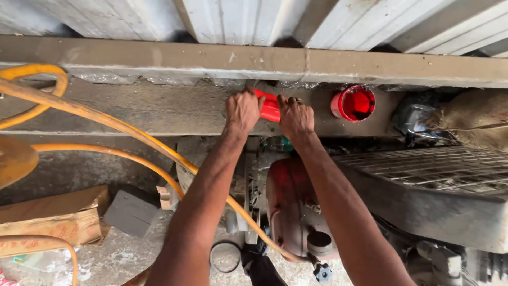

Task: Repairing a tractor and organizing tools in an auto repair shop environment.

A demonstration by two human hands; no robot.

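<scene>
From the head camera, both arms reach forward to a concrete ledge [159,108] under a corrugated metal wall. The left hand [242,110] and right hand [296,117] both close around 1 red container [270,106], which lies tilted on the ledge between them; the left fingers wrap its upper end, the right fingers curl over its lower end. Only a strip of red shows between the 2 grips.

A red cup [353,103] lies on its side just to the right, mouth facing out, apart from the hands. Below sits a red engine tank [291,204] with its filler hole open, an orange hose [132,135] crossing in front.

The risk, as I judge it: the ledge is narrow and dusty, so a slipping grip could drop the container onto the tank, or an elbow could knock the nearby cup off.
</scene>
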